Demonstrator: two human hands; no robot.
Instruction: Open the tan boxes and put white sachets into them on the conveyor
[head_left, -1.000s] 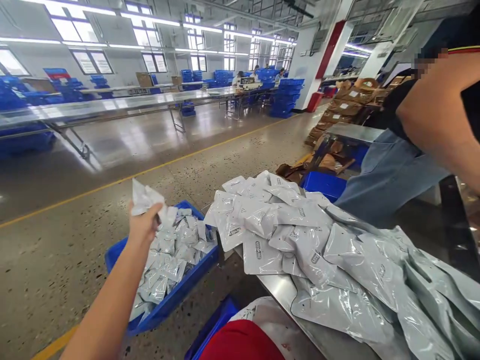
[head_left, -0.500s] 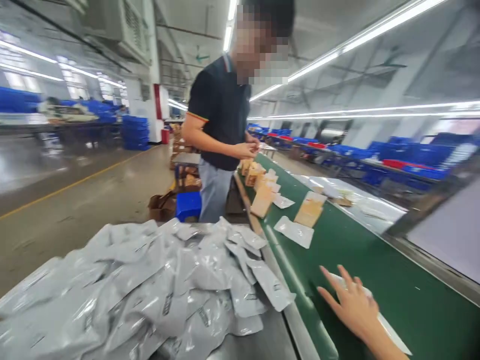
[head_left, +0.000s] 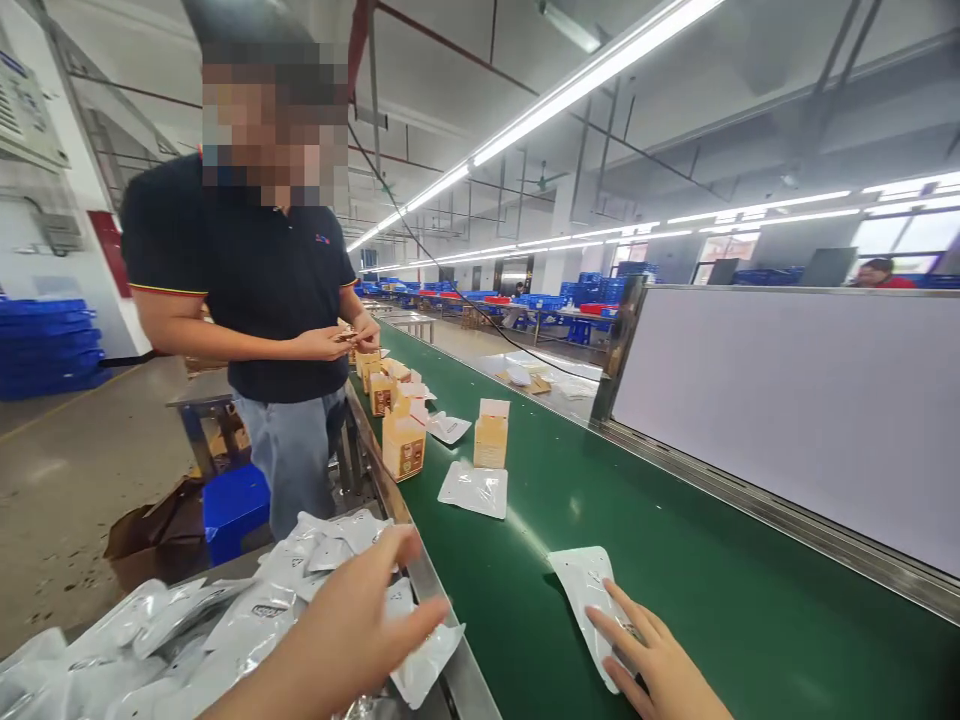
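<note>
White pouch (head_left: 589, 600) under right hand's (head_left: 637, 640) spread fingers, left hand (head_left: 375, 610) open, empty

Blue crates (head_left: 49, 345), overhead strip light (head_left: 592, 84)

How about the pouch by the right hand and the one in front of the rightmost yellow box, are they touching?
Apart. The head view plainly shows green belt between the near pouch, by the right hand, and the farther pouch.
</note>
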